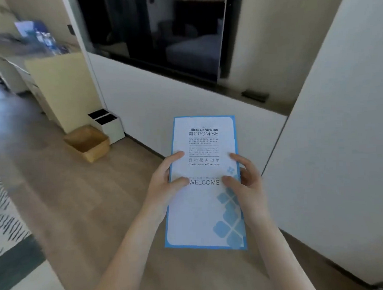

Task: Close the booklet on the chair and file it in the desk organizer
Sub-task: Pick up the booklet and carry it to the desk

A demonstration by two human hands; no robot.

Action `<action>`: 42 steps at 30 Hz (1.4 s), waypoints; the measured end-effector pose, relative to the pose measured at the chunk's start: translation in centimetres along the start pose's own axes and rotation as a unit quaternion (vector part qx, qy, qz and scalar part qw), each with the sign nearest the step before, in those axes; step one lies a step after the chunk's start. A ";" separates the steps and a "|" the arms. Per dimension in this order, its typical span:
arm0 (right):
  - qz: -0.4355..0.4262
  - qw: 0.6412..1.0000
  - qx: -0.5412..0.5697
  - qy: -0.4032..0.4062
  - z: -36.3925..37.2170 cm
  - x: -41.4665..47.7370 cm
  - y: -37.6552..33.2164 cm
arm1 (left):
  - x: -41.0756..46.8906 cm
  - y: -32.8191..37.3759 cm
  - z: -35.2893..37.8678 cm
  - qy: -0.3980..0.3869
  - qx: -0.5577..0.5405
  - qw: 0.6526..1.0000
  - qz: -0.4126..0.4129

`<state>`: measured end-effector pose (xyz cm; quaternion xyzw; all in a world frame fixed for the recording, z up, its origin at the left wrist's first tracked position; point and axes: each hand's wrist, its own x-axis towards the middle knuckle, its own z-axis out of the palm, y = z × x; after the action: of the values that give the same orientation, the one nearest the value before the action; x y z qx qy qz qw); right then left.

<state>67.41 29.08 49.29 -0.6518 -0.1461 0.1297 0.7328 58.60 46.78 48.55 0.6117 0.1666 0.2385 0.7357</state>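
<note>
A closed booklet (206, 215), white with a blue border and the word WELCOME on its cover, is held flat in the air in front of me above the wooden floor. My left hand (164, 186) grips its left edge, thumb on the cover. My right hand (243, 182) grips its right edge the same way. A blurred desk (32, 53) with blue and white items on it stands at the far left; I cannot make out a desk organizer there. The chair is not in view.
A white low wall (162, 106) under a dark glass panel runs ahead. A white cabinet side (341, 137) rises on the right. A woven basket (87, 142) and a white two-slot bin (108, 124) sit on the floor by the desk. A striped rug (0, 199) lies left.
</note>
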 end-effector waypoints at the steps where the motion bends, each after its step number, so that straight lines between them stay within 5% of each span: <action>1: 0.000 1.000 -0.002 -0.028 0.8 2.2 0.1 | 1.3 0.2 -0.4 0.025 -0.004 1.000 0.005; 17: 0.083 0.925 0.012 -0.372 31.7 18.5 9.1 | 9.3 -1.0 -25.1 0.369 0.019 0.929 0.031; 33: 0.091 0.896 -0.002 -0.434 68.0 32.7 12.7 | 28.2 4.7 -56.2 0.414 0.000 0.909 0.041; 42: 0.094 0.876 0.007 -0.473 92.9 47.8 17.0 | 46.6 8.2 -76.1 0.458 -0.014 0.887 0.048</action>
<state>75.95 134.51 44.54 -0.5185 -0.4124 0.4921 0.5647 55.25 136.15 43.87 0.4312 0.4522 0.5297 0.5736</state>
